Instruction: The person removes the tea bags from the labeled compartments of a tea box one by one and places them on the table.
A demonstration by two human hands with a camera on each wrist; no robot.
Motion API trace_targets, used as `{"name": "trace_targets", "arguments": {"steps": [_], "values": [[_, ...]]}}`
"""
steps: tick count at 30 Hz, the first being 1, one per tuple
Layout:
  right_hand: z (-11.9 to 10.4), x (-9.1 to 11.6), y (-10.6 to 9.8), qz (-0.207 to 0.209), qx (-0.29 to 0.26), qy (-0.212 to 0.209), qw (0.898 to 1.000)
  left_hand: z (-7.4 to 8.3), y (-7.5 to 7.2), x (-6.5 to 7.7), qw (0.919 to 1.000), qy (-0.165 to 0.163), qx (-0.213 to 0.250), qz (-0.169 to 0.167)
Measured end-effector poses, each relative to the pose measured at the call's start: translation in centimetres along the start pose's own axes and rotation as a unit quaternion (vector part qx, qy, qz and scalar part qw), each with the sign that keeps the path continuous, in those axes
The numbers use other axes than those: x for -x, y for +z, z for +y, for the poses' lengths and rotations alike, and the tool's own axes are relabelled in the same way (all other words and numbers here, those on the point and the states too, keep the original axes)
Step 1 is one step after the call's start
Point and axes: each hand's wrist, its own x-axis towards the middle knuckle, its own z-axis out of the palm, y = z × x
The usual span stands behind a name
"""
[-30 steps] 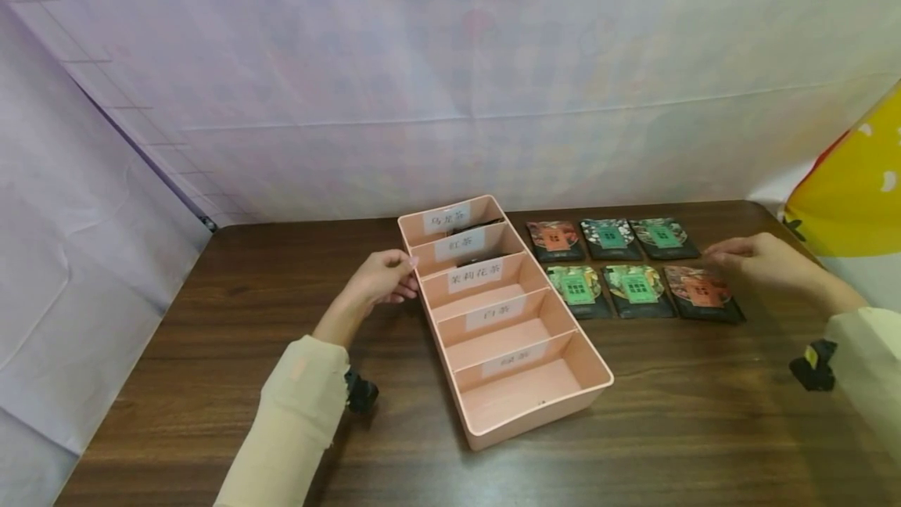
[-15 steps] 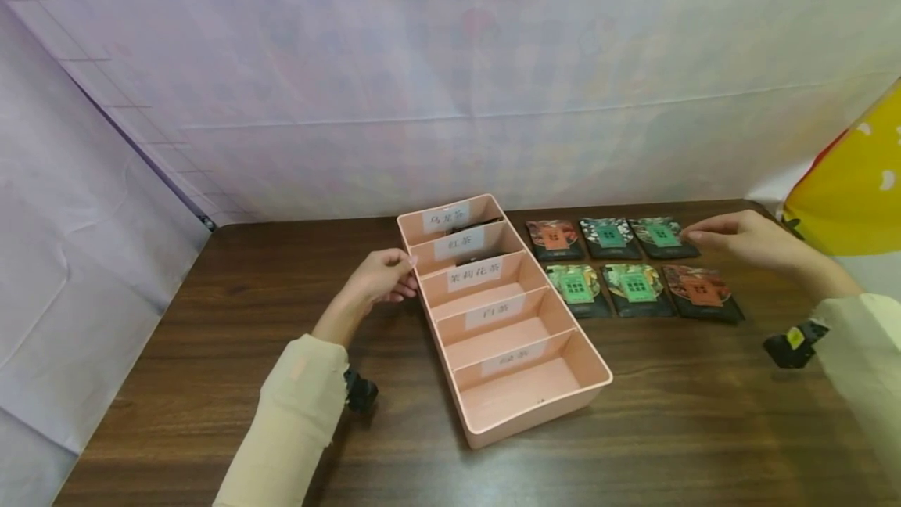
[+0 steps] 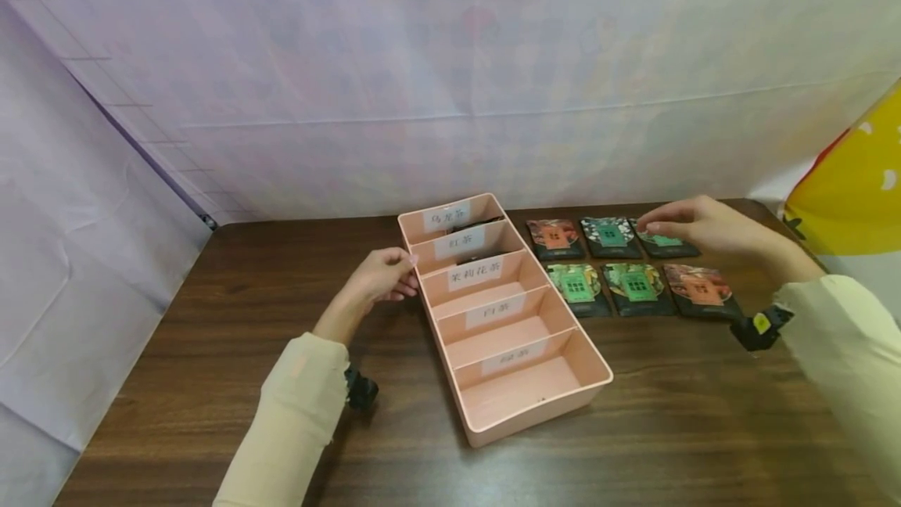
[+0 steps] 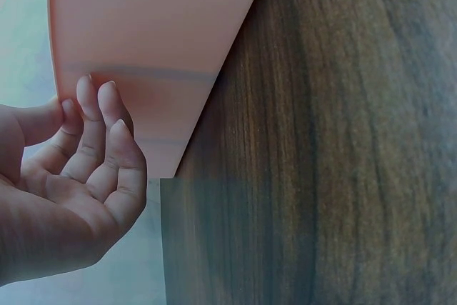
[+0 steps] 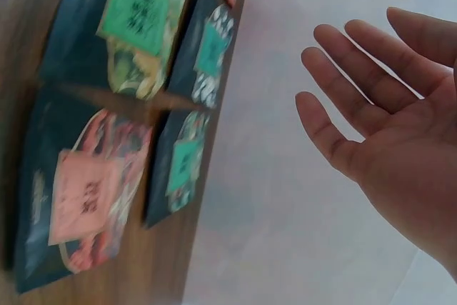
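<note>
A pink divided box (image 3: 540, 416) with labelled compartments lies slantwise on the table. My left hand (image 3: 383, 276) pinches its left rim between thumb and forefinger; the left wrist view shows the other fingers (image 4: 121, 151) loosely bent against the side wall. Right of the box, tea sachets lie flat in two rows. My right hand (image 3: 704, 227) hovers over the back-right green-labelled sachet (image 3: 669, 246), partly hiding it. In the right wrist view that hand (image 5: 400, 112) has spread, relaxed fingers and holds nothing. In front of it lies a red-labelled sachet (image 3: 701, 290).
Two green-labelled sachets (image 3: 639, 288) fill the front row's left part. Behind them are a red-labelled sachet (image 3: 554, 237) and a flower-patterned one (image 3: 609, 236). Dark packets (image 3: 482, 257) sit in the box's two back compartments. A pale curtain (image 3: 450, 100) hangs behind the wooden table (image 3: 246, 335).
My right hand has moved left and slightly back, from the right of the sachets to above the back-right one. The left hand and the box have stayed in place.
</note>
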Motion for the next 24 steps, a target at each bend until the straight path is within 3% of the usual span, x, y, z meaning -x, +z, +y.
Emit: {"name": "trace_targets", "arguments": {"steps": [8, 19, 24], "values": [[-2.8, -1.6, 0.0, -0.027, -0.032, -0.031, 0.999, 0.0, 0.0, -0.1, 1.0000, 0.001, 0.002, -0.004], [-6.1, -3.6, 0.6, -0.041, 0.015, -0.092, 0.995, 0.0, 0.0, 0.0, 1.0000, 0.003, 0.005, -0.003], [-7.6, -4.4, 1.1, -0.054, 0.005, -0.106, 0.993, 0.0, 0.0, -0.1, 1.0000, 0.001, 0.004, -0.002]]}}
